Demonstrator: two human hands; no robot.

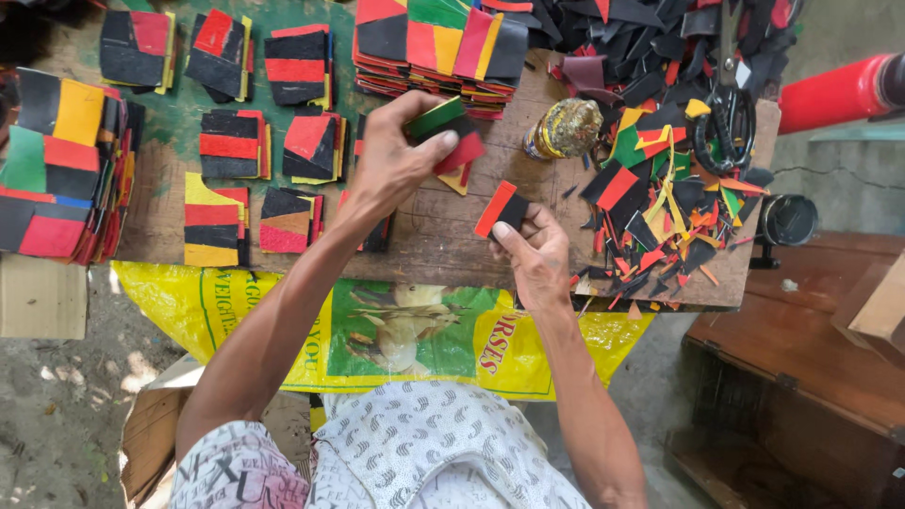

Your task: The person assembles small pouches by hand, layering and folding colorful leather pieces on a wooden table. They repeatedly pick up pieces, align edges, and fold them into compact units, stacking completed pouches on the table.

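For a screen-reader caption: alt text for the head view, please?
Seen from above, the left hand holds a small stack of coloured pieces and the right hand a red-and-black piece, over a wooden board with sorted piles, offcuts and scissors.

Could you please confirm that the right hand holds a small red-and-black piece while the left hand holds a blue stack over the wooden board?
Not quite: the head view shows the left hand holding a green, black and red stack, not blue. The right hand does hold the small red-and-black piece over the wooden board.
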